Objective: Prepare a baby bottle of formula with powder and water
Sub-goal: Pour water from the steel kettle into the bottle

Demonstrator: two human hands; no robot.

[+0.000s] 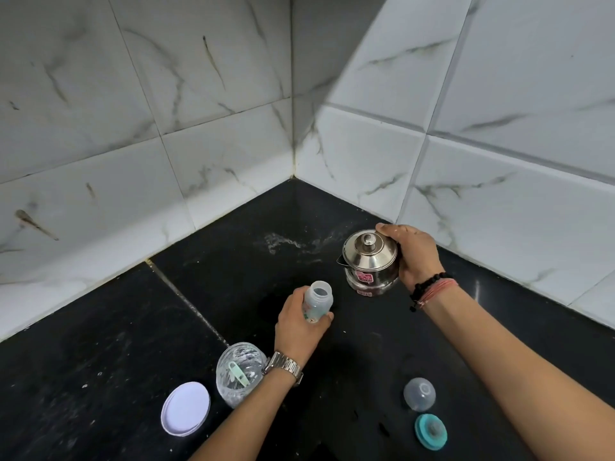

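An open, translucent baby bottle [318,299] stands upright on the black counter [100,361], and my left hand [299,331] grips its lower body. To its right sits a small steel pot [371,261] with a knobbed lid and a spout facing left; my right hand [414,254] holds its right side. A clear plastic jar [238,372] with white powder and a pale green scoop [238,374] inside stands open by my left wrist. Its white lid [185,409] lies flat to the left.
The bottle's clear cap [420,394] and teal nipple ring [431,431] rest on the counter at the lower right. White marble-look tiled walls [199,128] meet in a corner behind. A smear of water or powder [283,242] marks the counter near the back.
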